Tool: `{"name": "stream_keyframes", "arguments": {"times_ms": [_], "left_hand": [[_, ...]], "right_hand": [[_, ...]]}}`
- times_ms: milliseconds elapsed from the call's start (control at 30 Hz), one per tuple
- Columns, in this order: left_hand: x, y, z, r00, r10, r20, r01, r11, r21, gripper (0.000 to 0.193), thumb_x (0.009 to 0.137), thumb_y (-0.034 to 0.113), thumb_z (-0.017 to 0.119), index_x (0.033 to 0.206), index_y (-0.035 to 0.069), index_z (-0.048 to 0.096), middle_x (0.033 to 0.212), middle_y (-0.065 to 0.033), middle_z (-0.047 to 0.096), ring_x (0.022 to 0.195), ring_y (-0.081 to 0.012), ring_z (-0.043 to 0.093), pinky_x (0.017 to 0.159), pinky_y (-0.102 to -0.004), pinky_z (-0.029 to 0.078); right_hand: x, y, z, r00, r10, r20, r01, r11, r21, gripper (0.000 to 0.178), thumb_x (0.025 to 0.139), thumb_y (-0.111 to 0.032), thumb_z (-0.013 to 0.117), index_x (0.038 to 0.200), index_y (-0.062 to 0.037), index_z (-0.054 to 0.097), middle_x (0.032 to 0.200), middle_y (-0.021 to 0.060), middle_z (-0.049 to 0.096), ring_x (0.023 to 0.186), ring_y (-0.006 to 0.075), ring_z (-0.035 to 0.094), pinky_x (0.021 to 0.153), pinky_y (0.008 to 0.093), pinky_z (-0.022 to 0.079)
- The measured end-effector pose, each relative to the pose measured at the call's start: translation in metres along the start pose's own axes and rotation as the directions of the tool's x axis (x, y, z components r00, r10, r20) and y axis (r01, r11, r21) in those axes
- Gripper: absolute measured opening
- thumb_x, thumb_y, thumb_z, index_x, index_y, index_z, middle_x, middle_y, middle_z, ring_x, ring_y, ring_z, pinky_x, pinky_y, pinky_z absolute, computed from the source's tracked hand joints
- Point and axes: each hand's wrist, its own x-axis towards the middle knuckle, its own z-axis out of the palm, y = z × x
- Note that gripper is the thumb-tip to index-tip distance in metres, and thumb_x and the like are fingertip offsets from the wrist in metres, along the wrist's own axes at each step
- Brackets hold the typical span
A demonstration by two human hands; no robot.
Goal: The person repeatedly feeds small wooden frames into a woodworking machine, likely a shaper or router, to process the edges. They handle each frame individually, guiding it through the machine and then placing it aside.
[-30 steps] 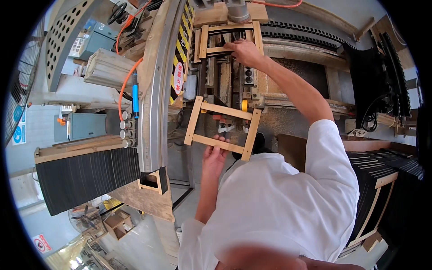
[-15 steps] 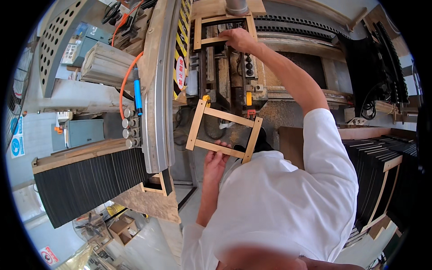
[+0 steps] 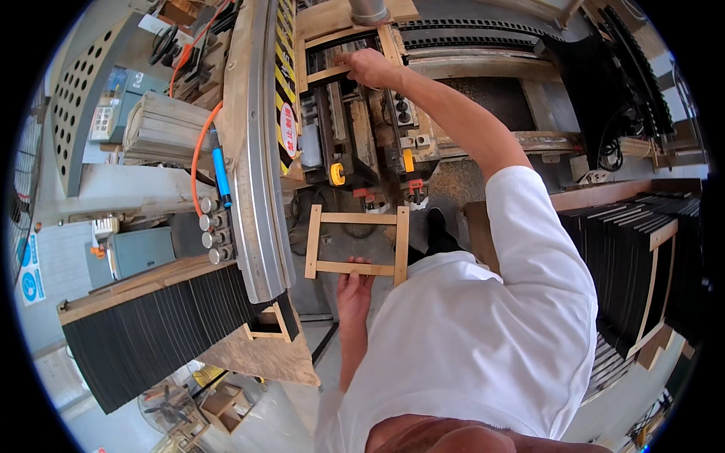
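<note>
My left hand (image 3: 354, 293) pinches the near rail of a light wooden frame (image 3: 402, 245), a rectangle with an open middle and rail ends butting against two longer side pieces. It hangs in the air in front of the machine. At the far side, my right hand (image 3: 371, 69) reaches out and has its fingers closed at the near rail of a second wooden frame (image 3: 326, 75). That frame lies on the woodworking machine (image 3: 362, 124), below a grey duct (image 3: 368, 10). The fingertips of my right hand are partly hidden.
A long metal beam (image 3: 257, 181) with black-and-yellow striping runs along the left. Dark panels stand in a row (image 3: 155, 325) at lower left, and more frames with black edges (image 3: 615, 249) are stacked at right. Sawdust (image 3: 461, 181) covers the floor by the machine.
The frame in my left hand has turned from slanted to nearly level and lies further from the machine. My right hand stays at the far frame. The whole view has shifted somewhat.
</note>
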Motion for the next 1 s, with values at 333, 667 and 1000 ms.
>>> {"name": "stream_keyframes", "arguments": {"times_ms": [333,667,1000], "left_hand": [[0.000,0.016,-0.034,0.998,0.032,-0.054,-0.033,0.999,-0.009,0.037,0.097,0.009,0.056,0.133,0.006,0.049,0.127,-0.0074,0.058,0.123,-0.0271,0.054,0.106,-0.0445,0.043],[0.013,0.016,-0.054,0.989,0.013,-0.147,0.002,0.995,0.104,0.034,0.097,0.010,0.058,0.130,0.005,0.050,0.125,-0.0084,0.059,0.121,-0.0255,0.056,0.103,-0.0443,0.046],[-0.002,-0.032,-0.043,0.937,0.124,-0.325,-0.119,0.992,0.034,0.032,0.097,0.013,0.059,0.127,0.005,0.052,0.125,-0.0080,0.060,0.118,-0.0233,0.057,0.101,-0.0439,0.046]], "right_hand": [[0.006,-0.005,0.000,0.997,-0.081,0.013,0.082,0.992,-0.093,0.057,0.078,0.000,0.056,0.134,-0.0053,0.049,0.097,0.0230,0.068,0.093,0.0408,0.065,0.079,0.0494,0.052],[-0.001,-0.008,-0.024,0.986,-0.134,0.101,0.163,0.910,-0.382,0.056,0.082,-0.024,0.072,0.131,-0.0066,0.052,0.119,0.0126,0.063,0.109,0.0302,0.061,0.093,0.0439,0.044],[-0.001,-0.001,-0.024,0.978,-0.197,0.065,0.206,0.890,-0.406,0.052,0.081,-0.032,0.074,0.125,-0.0114,0.057,0.119,0.0095,0.062,0.115,0.0279,0.057,0.098,0.0424,0.040]]}}
